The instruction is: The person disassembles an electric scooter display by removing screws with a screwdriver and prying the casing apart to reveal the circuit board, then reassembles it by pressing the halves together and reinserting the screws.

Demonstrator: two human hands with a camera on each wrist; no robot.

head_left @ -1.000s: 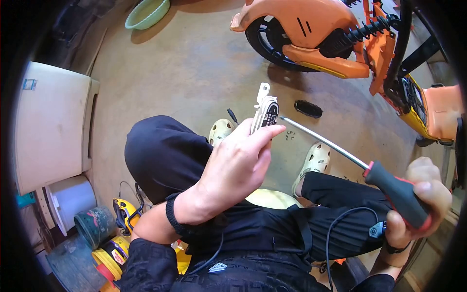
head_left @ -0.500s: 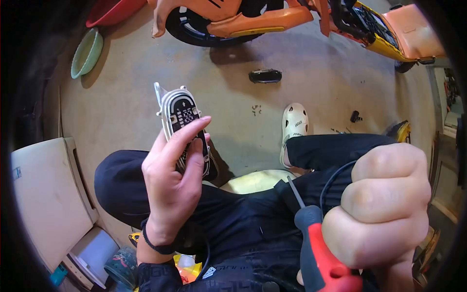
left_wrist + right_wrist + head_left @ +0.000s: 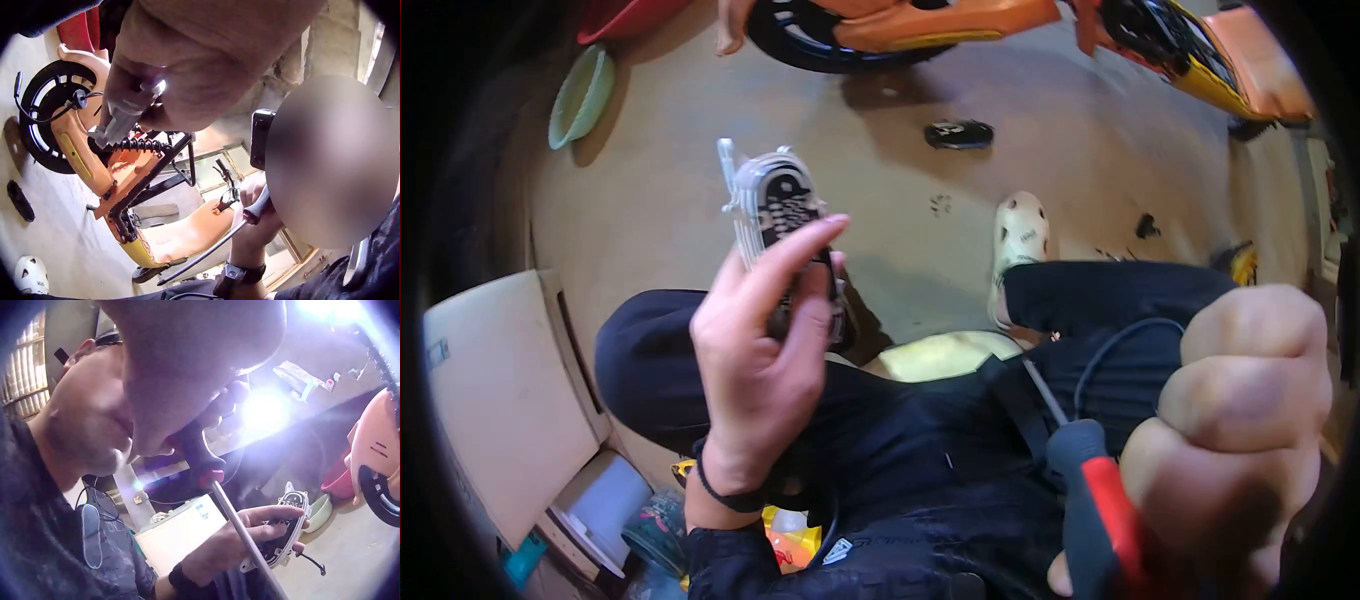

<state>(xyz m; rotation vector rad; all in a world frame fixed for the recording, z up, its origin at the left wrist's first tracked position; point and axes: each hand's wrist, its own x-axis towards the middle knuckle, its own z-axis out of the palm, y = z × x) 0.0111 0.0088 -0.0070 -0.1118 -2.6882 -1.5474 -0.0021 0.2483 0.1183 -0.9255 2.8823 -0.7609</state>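
Observation:
My left hand (image 3: 750, 365) holds an oval display panel (image 3: 785, 195) with a white housing, a black face and mounting tabs. The index finger and thumb lie across its face. In the right wrist view, a short cable with a plug (image 3: 312, 562) hangs from the panel (image 3: 294, 499). My right hand (image 3: 1245, 400), raised close to the head camera, has its fingers wrapped round a screwdriver (image 3: 1085, 445) with a grey and red handle. The shaft points up and to the left, apart from the panel in the head view. The left wrist view shows the shaft (image 3: 206, 255) at full length.
An orange scooter (image 3: 940, 25) stands ahead. On the floor lie a dark oval part (image 3: 958, 134) and small loose bits (image 3: 940, 205). A green basin (image 3: 582, 97) and red basin (image 3: 625, 18) are at the upper left. A white cabinet (image 3: 510, 390) and buckets (image 3: 655, 530) stand on the left.
The screwdriver tip has moved away from the panel, and my right hand has come up close to the head camera. My left hand has turned the panel's black face toward me. The head view has shifted.

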